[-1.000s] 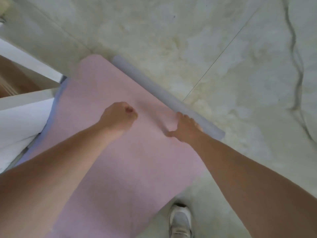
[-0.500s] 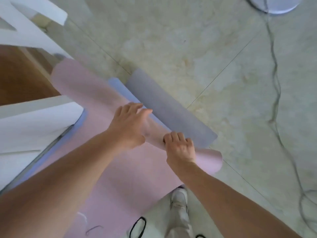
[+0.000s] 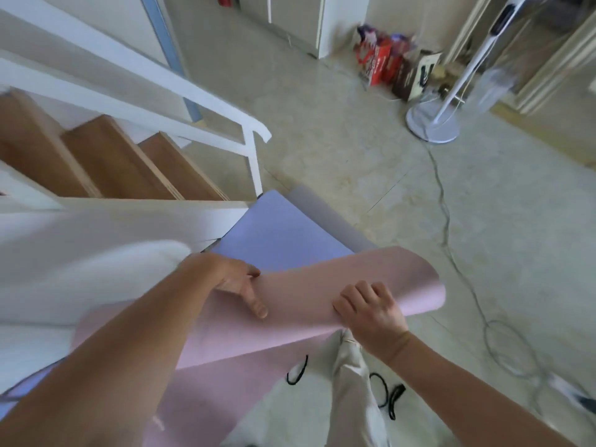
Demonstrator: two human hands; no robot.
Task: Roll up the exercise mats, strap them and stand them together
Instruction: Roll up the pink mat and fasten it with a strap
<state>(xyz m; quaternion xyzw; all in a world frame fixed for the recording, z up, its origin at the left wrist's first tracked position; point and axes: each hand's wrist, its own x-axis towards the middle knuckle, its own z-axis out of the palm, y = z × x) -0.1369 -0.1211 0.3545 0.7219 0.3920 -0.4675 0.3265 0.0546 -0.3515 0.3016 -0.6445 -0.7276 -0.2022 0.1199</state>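
Note:
A pink exercise mat [image 3: 300, 295] lies on the floor with its far end lifted and curled back toward me in a loose roll. My left hand [image 3: 238, 285] grips the curl's left part, thumb on the front and fingers behind it. My right hand [image 3: 371, 311] holds the curl near its right end, fingers bent over it. A lavender-blue mat [image 3: 277, 233] lies flat beneath, and the edge of a grey mat [image 3: 325, 214] shows under that one. Black straps [image 3: 296, 369] lie on the floor near my leg, with another strap [image 3: 388, 395] to its right.
A wooden staircase [image 3: 122, 162] with a white railing [image 3: 251, 156] stands close on the left. A white fan stand [image 3: 432, 121] is at the back right; its cable [image 3: 448, 227] trails over the floor. Bags [image 3: 387, 66] stand by the far wall. My trouser leg [image 3: 354, 388] is below.
The pink mat's far end came up off the floor and curled toward me, baring the blue and grey mats. Both hands moved back with it, and the view lifted into the room.

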